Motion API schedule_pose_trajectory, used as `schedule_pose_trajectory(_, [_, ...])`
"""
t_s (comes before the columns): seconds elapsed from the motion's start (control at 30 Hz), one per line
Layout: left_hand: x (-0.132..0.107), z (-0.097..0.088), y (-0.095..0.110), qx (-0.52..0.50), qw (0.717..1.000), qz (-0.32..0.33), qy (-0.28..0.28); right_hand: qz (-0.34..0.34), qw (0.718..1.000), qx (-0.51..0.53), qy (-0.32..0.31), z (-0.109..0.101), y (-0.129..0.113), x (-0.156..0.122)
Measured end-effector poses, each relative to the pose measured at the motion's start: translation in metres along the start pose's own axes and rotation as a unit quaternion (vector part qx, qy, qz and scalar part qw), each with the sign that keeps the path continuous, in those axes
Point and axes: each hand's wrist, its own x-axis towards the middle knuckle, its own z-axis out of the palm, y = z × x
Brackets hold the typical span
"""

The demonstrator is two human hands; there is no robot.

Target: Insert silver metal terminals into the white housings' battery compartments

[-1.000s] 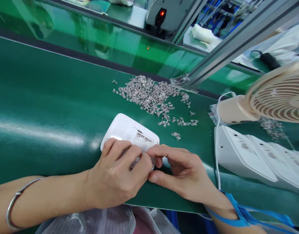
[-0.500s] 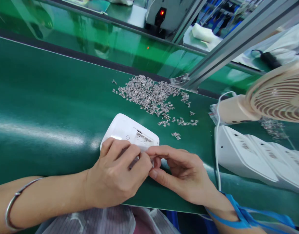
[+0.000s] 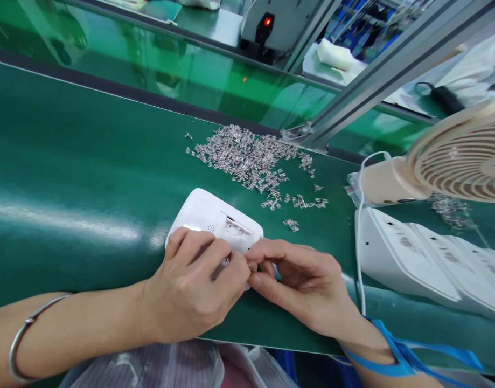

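Left hand (image 3: 199, 285) curls over the white casing (image 3: 199, 212), its hold unclear; right hand (image 3: 306, 280) pinches a small metal piece (image 3: 252, 266)

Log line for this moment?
left hand: on white casing | right hand: at casing's edge, close to left | small metal parts: heaped beyond casing
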Motion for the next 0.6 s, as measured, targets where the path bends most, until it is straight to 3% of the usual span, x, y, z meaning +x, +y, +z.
schedule_pose_trajectory(0.3, [0.0016, 0.0001, -0.0006, 0.008, 1.000, -0.002, 0.000, -0.006, 1.000, -0.011, 0.001, -0.0006, -0.0037, 0.0025])
schedule_pose_trajectory(0.6, [-0.0016, 0.0009, 0.0016, 0.056, 0.998, 0.018, -0.039, 0.051, 0.993, -0.031, 0.105, -0.0019, 0.0012, 0.0057])
